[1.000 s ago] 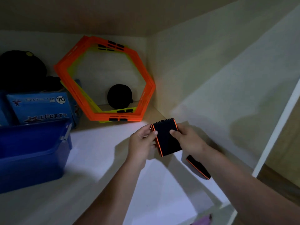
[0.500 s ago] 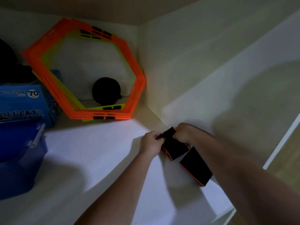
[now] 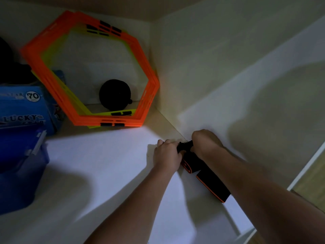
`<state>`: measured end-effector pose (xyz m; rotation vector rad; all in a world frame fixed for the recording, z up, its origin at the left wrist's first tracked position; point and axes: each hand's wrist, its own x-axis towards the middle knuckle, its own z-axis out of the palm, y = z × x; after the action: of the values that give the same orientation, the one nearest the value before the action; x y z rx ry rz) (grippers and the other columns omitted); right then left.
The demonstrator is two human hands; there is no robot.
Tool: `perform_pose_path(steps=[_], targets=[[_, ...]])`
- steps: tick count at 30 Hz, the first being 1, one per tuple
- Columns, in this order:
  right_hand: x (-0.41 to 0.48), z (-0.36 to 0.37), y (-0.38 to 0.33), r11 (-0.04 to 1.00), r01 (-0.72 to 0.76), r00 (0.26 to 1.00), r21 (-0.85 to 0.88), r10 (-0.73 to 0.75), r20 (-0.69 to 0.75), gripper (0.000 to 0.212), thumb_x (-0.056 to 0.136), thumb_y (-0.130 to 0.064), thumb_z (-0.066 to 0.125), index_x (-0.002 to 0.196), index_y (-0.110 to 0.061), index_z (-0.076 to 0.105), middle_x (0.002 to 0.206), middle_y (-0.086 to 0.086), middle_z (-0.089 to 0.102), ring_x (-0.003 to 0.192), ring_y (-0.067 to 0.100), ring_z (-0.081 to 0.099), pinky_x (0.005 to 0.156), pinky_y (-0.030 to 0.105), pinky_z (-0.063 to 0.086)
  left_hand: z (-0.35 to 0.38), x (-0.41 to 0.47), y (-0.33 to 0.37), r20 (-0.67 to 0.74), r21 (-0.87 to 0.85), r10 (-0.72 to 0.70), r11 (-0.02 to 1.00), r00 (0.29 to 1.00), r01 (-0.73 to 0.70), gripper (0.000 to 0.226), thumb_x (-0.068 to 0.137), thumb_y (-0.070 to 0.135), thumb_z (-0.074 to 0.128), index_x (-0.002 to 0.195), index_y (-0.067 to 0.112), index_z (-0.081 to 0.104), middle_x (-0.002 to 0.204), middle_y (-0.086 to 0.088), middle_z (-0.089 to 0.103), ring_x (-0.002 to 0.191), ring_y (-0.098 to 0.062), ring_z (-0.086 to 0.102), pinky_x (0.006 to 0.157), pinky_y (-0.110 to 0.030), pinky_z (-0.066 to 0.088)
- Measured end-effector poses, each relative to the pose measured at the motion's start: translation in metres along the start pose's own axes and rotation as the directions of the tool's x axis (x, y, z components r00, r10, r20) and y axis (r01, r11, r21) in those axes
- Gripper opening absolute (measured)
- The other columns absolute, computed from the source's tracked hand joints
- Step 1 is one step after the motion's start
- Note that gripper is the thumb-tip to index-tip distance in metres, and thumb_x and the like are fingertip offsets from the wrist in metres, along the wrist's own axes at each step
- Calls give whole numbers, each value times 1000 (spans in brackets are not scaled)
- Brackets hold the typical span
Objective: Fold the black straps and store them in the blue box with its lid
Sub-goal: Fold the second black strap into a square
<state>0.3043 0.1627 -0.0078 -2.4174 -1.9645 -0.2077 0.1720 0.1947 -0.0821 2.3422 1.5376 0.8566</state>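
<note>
Blue fills the left edge: a blue box (image 3: 22, 166) stands on the white shelf (image 3: 98, 164), and behind it a blue carton (image 3: 26, 106) reads "70" in a white disc and "LUCKY" lower down; the smaller print is too blurred to read. Right of it, orange hexagon frames (image 3: 147, 95) lean on the back wall with yellow ones behind, around a black round thing (image 3: 115, 95). Further right, by the side wall, the black strap (image 3: 211, 180) lies on the shelf, edged in orange, its near end flat and its far end bunched. The left hand (image 3: 166, 155) has its grip clenched on that bunched end from the left; the right hand (image 3: 204, 141) pinches the same end from the right.
</note>
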Motion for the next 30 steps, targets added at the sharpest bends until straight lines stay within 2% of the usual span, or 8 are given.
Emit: perform_pose_path(steps=[4, 9, 14, 16, 18, 22, 25, 30], targets=[[-4, -5, 2, 999, 39, 999, -26, -40, -31, 13, 88, -17, 65, 86, -4, 69, 96, 18, 73, 92, 34, 69, 69, 28, 44, 3, 1, 0, -27, -37, 12, 999, 1000, -13, 32, 91, 43, 60, 111, 21, 71, 111, -2, 67, 109, -28, 51, 85, -40, 50], [-8, -10, 2, 996, 41, 994, -80, -49, -94, 40, 90, -11, 60, 57, -13, 37, 67, 6, 50, 76, 31, 61, 64, 27, 38, 4, 1, -5, -31, -111, 8, 994, 999, -11, 33, 93, 40, 59, 113, 17, 70, 115, -6, 67, 110, -33, 55, 88, -41, 50], [-14, -15, 4, 998, 39, 994, -40, -43, -103, 46, 96, -23, 55, 56, -17, 34, 59, 2, 41, 71, 32, 56, 63, 28, 38, 2, -3, -6, -32, -99, -7, 995, 999, 4, 33, 93, 41, 58, 112, 16, 69, 115, -8, 67, 109, -34, 55, 87, -41, 50], [-16, -17, 4, 999, 30, 995, -13, -31, -96, 45, 96, -26, 55, 56, -15, 35, 63, 6, 53, 70, 32, 56, 63, 28, 38, -1, -5, -5, -38, -106, -15, 994, 999, 11, 33, 93, 41, 57, 113, 17, 69, 116, -7, 67, 110, -33, 54, 88, -41, 50], [-18, -18, 3, 999, 34, 995, 8, -33, -90, 39, 94, -28, 56, 62, -9, 41, 82, 15, 69, 77, 35, 63, 63, 29, 40, -8, -6, -6, -40, -119, -16, 993, 999, 11, 35, 93, 39, 57, 119, 18, 69, 120, -6, 67, 112, -33, 53, 91, -41, 50], [-24, -32, -11, 996, 78, 988, 36, -73, -137, 29, 91, -35, 54, 93, -7, 64, 98, 18, 71, 91, 38, 68, 70, 33, 50, -37, -10, -12, -80, -125, -16, 992, 997, 5, 38, 93, 39, 56, 124, 22, 68, 122, -4, 67, 116, -31, 51, 94, -38, 49], [-25, -43, -33, 985, 136, 974, 105, -113, -198, 35, 89, -36, 56, 112, -11, 65, 105, 16, 71, 98, 35, 67, 78, 35, 52, -74, -15, -23, -123, -95, -15, 995, 992, 4, 36, 93, 42, 56, 122, 24, 69, 119, -2, 67, 116, -28, 50, 94, -37, 48], [-28, -65, -101, 911, 321, 918, 258, -232, -321, 29, 85, -37, 60, 74, -13, 49, 85, 19, 70, 85, 39, 67, 62, 32, 44, -153, -31, -55, -245, 0, -31, 1000, 969, 32, 31, 90, 41, 61, 114, 23, 72, 112, -4, 68, 110, -30, 52, 96, -40, 46]])
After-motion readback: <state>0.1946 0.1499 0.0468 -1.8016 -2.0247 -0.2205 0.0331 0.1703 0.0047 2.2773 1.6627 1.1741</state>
